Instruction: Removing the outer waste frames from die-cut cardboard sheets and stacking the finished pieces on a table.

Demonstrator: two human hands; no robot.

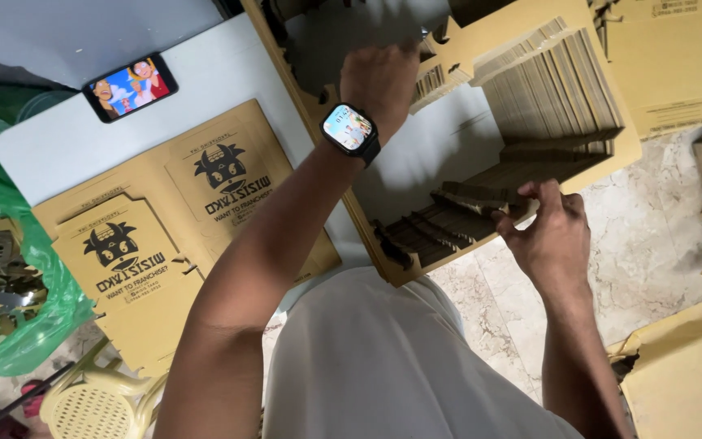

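My left hand (379, 77), with a dark smartwatch (349, 130) on its wrist, reaches up to the far wall of a large open brown carton (627, 150) and seems to hold its edge. My right hand (550, 232) pinches a fallen bundle of flat brown cardboard pieces (457, 215) near the carton's near wall. More flat cardboard pieces (554, 81) stand packed upright in rows at the carton's far right.
Flat printed brown box blanks (136, 260) lie stacked on the white table (67, 138) at left, beside a phone (130, 86) with a lit screen. A green plastic bag (34, 325) hangs at far left, a yellow plastic chair (91, 406) below it. Brown cartons (684, 374) stand on the marble floor (660, 244).
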